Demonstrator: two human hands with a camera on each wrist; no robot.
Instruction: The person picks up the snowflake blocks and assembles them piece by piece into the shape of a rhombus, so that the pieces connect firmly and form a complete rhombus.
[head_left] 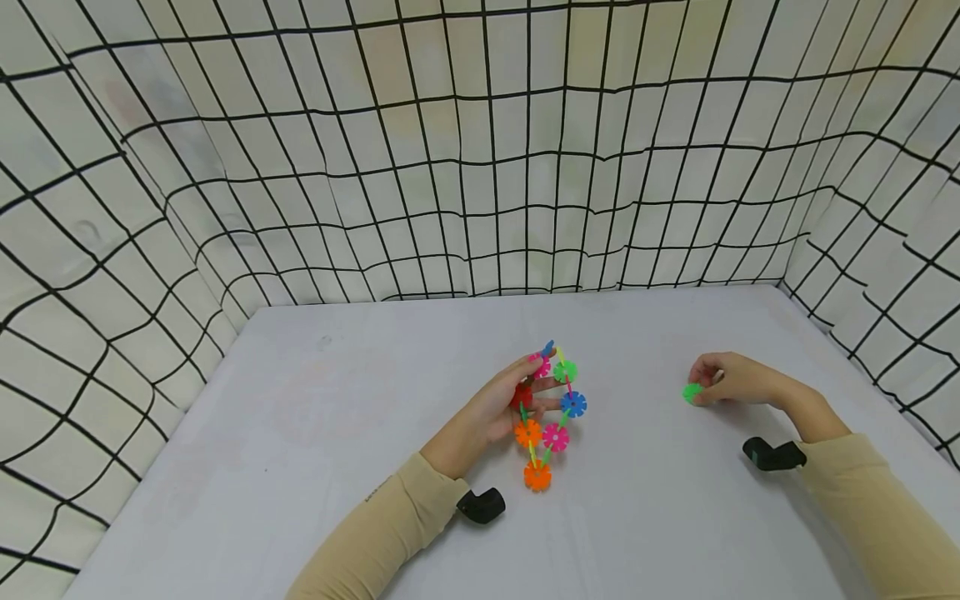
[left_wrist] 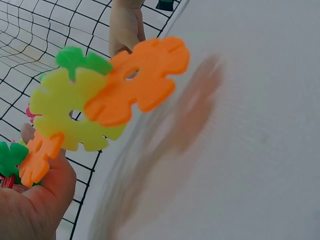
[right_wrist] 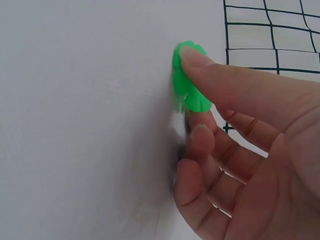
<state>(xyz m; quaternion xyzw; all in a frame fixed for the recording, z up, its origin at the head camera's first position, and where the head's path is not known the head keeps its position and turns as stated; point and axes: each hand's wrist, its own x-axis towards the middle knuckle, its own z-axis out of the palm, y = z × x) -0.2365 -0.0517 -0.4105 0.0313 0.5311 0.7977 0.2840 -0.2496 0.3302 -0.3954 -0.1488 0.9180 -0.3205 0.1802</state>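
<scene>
My left hand grips a loop of colourful notched plastic discs linked edge to edge, thumb at a pink disc near its top. An orange disc makes the low end of the loop, toward the wearer. In the left wrist view, an orange disc slotted into a yellow disc stands out beyond the palm. Well to the right, low over the table, my right hand pinches a single green notched disc between thumb and forefinger. The other right fingers are bent below it.
Both hands are over a white-covered table. Black grid netting hangs in front of pale walls at the back and both sides. A dark wrist camera sits by the left cuff, another dark camera by the right.
</scene>
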